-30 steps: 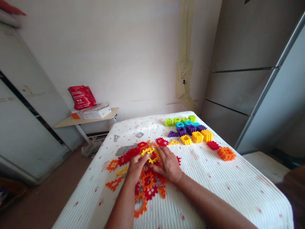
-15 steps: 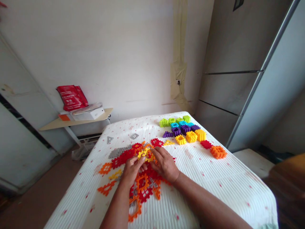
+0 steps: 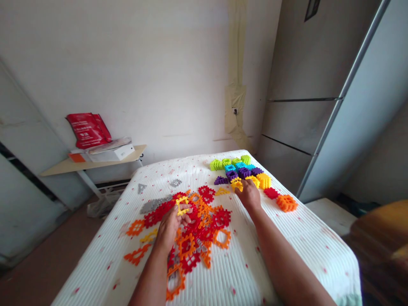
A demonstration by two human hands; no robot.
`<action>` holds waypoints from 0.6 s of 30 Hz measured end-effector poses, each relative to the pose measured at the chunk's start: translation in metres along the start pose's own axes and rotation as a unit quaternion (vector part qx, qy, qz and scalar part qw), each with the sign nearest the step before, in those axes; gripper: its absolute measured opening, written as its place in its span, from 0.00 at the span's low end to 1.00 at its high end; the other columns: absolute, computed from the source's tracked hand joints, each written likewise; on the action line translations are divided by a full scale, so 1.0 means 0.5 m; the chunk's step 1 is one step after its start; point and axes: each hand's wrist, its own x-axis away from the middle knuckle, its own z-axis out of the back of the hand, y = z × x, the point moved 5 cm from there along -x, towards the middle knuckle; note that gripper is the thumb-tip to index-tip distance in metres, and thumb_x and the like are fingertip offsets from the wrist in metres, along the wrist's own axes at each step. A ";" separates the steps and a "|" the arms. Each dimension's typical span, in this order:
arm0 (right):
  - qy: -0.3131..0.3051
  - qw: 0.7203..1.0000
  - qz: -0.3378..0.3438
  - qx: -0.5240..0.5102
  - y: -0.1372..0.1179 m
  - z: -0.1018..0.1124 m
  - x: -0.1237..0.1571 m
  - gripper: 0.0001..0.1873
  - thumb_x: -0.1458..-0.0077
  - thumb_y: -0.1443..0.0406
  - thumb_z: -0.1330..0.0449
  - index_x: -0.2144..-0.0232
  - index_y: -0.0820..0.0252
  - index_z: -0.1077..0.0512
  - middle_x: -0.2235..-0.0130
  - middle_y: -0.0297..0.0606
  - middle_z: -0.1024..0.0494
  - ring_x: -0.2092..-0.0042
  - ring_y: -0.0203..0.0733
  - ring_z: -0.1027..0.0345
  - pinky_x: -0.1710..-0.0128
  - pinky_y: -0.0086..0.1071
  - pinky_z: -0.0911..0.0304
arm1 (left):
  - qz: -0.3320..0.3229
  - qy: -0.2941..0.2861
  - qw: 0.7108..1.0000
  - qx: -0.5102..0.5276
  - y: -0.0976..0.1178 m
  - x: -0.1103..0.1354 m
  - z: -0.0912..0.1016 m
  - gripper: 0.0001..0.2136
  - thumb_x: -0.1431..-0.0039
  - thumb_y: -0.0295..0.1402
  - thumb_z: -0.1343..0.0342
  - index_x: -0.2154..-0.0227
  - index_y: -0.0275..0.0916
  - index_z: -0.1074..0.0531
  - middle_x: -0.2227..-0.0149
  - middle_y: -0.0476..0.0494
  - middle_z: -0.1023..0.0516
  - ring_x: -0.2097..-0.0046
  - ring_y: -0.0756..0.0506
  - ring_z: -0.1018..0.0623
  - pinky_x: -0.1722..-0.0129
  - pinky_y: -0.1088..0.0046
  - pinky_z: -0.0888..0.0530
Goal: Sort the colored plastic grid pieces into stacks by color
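My left hand [image 3: 172, 222] is closed on a yellow square interlocking tile [image 3: 182, 205] with notched edges, held up over the pile. At the row of yellow stacks, my right hand [image 3: 249, 195] has its fingers closed around the nearest yellow stack of tiles [image 3: 236, 183]. Its fingertips are partly hidden. Below and between my hands spreads a loose pile of red tiles [image 3: 208, 194] and orange tiles [image 3: 222, 239], mostly flat and overlapping. Grey tiles [image 3: 156, 204] lie at its far left side. A yellow triangular tile [image 3: 222, 191] lies left of my right hand.
Green stacks [image 3: 216, 165], blue stacks [image 3: 230, 168] and purple stacks [image 3: 244, 172] stand beyond my right hand. To its right are a red stack [image 3: 271, 193] and an orange stack [image 3: 287, 203]. A side table [image 3: 60, 168] with a red bag [image 3: 88, 130] stands left; a fridge [image 3: 296, 123] stands right.
My right hand has moved from the pile, away and to the right, onto a yellow stack. My left hand has lifted the yellow square tile slightly, a little to the left.
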 end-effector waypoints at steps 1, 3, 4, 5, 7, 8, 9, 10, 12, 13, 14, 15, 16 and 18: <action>-0.012 1.000 -0.005 0.009 0.000 -0.004 -0.001 0.15 0.49 0.62 0.45 0.60 0.63 0.28 0.62 0.45 0.27 0.61 0.44 0.32 0.63 0.33 0.37 | 0.001 -0.006 1.000 0.002 -0.002 -0.001 0.001 0.26 0.46 0.51 0.53 0.59 0.32 0.29 0.72 0.42 0.23 0.72 0.48 0.26 0.70 0.72 0.31; -0.028 0.999 -0.011 0.018 -0.003 -0.010 -0.001 0.15 0.48 0.62 0.45 0.61 0.64 0.28 0.62 0.45 0.28 0.61 0.43 0.32 0.63 0.32 0.38 | -0.003 -0.008 1.000 0.001 -0.001 0.000 0.001 0.26 0.46 0.51 0.52 0.59 0.31 0.29 0.71 0.41 0.23 0.72 0.48 0.27 0.71 0.72 0.31; -0.035 0.999 -0.015 0.020 -0.004 -0.012 -0.001 0.15 0.48 0.62 0.46 0.60 0.64 0.28 0.61 0.45 0.28 0.61 0.43 0.33 0.63 0.31 0.38 | -0.007 -0.006 1.000 -0.005 0.003 0.001 -0.001 0.25 0.47 0.51 0.52 0.59 0.31 0.29 0.71 0.41 0.24 0.72 0.48 0.27 0.71 0.72 0.31; -0.041 0.999 -0.019 0.022 -0.005 -0.014 -0.002 0.15 0.48 0.62 0.46 0.60 0.64 0.29 0.61 0.45 0.28 0.60 0.43 0.33 0.63 0.31 0.39 | -0.012 0.000 1.000 -0.014 0.007 0.004 -0.002 0.25 0.47 0.50 0.50 0.59 0.31 0.29 0.71 0.41 0.24 0.72 0.48 0.27 0.72 0.72 0.31; -0.052 0.998 -0.031 0.026 -0.004 -0.017 -0.003 0.16 0.48 0.61 0.46 0.59 0.64 0.29 0.60 0.44 0.29 0.59 0.42 0.33 0.62 0.30 0.40 | -0.026 0.013 0.999 -0.030 0.018 0.009 -0.007 0.23 0.49 0.49 0.47 0.59 0.32 0.30 0.70 0.42 0.24 0.72 0.48 0.27 0.71 0.72 0.31; -0.058 0.997 -0.036 0.028 -0.003 -0.018 -0.003 0.16 0.48 0.61 0.46 0.59 0.64 0.29 0.59 0.44 0.29 0.59 0.41 0.34 0.62 0.30 0.40 | -0.032 0.017 0.999 -0.035 0.023 0.012 -0.010 0.23 0.50 0.48 0.46 0.60 0.32 0.31 0.70 0.42 0.24 0.72 0.49 0.27 0.71 0.72 0.31; -0.063 0.997 -0.039 0.029 -0.002 -0.020 -0.003 0.16 0.47 0.61 0.46 0.58 0.64 0.29 0.59 0.44 0.29 0.59 0.41 0.34 0.61 0.29 0.40 | -0.037 0.018 0.999 -0.036 0.027 0.015 -0.014 0.22 0.50 0.47 0.45 0.60 0.33 0.31 0.70 0.43 0.24 0.72 0.49 0.27 0.72 0.73 0.31; -0.066 0.997 -0.040 0.029 -0.001 -0.021 -0.004 0.16 0.47 0.61 0.46 0.58 0.64 0.29 0.58 0.44 0.29 0.59 0.41 0.34 0.61 0.29 0.41 | -0.042 0.018 0.998 -0.033 0.031 0.017 -0.018 0.21 0.51 0.46 0.44 0.60 0.34 0.32 0.70 0.44 0.24 0.73 0.49 0.27 0.72 0.73 0.32; -0.071 0.996 -0.039 0.028 -0.001 -0.022 -0.004 0.16 0.47 0.61 0.47 0.58 0.64 0.30 0.58 0.44 0.29 0.59 0.41 0.34 0.61 0.29 0.41 | -0.055 0.018 0.998 -0.026 0.037 0.019 -0.023 0.20 0.52 0.44 0.42 0.59 0.36 0.34 0.70 0.45 0.25 0.73 0.50 0.28 0.73 0.74 0.32; -0.071 0.996 -0.038 0.028 -0.002 -0.023 -0.004 0.16 0.47 0.61 0.47 0.58 0.64 0.30 0.58 0.44 0.29 0.59 0.41 0.34 0.61 0.29 0.41 | -0.062 0.020 0.998 -0.023 0.040 0.020 -0.024 0.21 0.52 0.43 0.42 0.58 0.37 0.35 0.69 0.46 0.25 0.73 0.51 0.28 0.73 0.74 0.32; -0.072 0.996 -0.037 0.028 -0.002 -0.023 -0.004 0.16 0.47 0.61 0.46 0.58 0.64 0.30 0.58 0.44 0.29 0.59 0.41 0.34 0.61 0.29 0.41 | -0.071 0.024 0.997 -0.021 0.042 0.020 -0.025 0.21 0.52 0.43 0.42 0.57 0.37 0.35 0.69 0.46 0.25 0.73 0.51 0.28 0.73 0.75 0.32; -0.072 0.996 -0.035 0.030 -0.003 -0.024 -0.003 0.16 0.47 0.61 0.46 0.58 0.64 0.30 0.58 0.44 0.29 0.58 0.41 0.34 0.61 0.29 0.41 | -0.079 0.028 0.996 -0.023 0.044 0.019 -0.024 0.22 0.52 0.43 0.42 0.56 0.37 0.35 0.68 0.45 0.25 0.73 0.51 0.28 0.73 0.75 0.32; -0.074 0.996 -0.035 0.032 -0.003 -0.025 -0.003 0.16 0.47 0.61 0.46 0.59 0.65 0.29 0.59 0.44 0.29 0.58 0.41 0.34 0.61 0.29 0.41 | -0.082 0.030 0.996 -0.029 0.044 0.018 -0.024 0.23 0.53 0.42 0.41 0.55 0.37 0.35 0.67 0.45 0.25 0.72 0.51 0.27 0.73 0.75 0.31; -0.077 0.996 -0.034 0.034 -0.001 -0.030 -0.003 0.15 0.47 0.61 0.46 0.59 0.65 0.29 0.59 0.44 0.30 0.59 0.41 0.34 0.61 0.29 0.41 | -0.081 0.034 0.995 -0.044 0.040 0.013 -0.020 0.27 0.56 0.42 0.39 0.53 0.37 0.34 0.63 0.43 0.25 0.68 0.49 0.25 0.71 0.76 0.30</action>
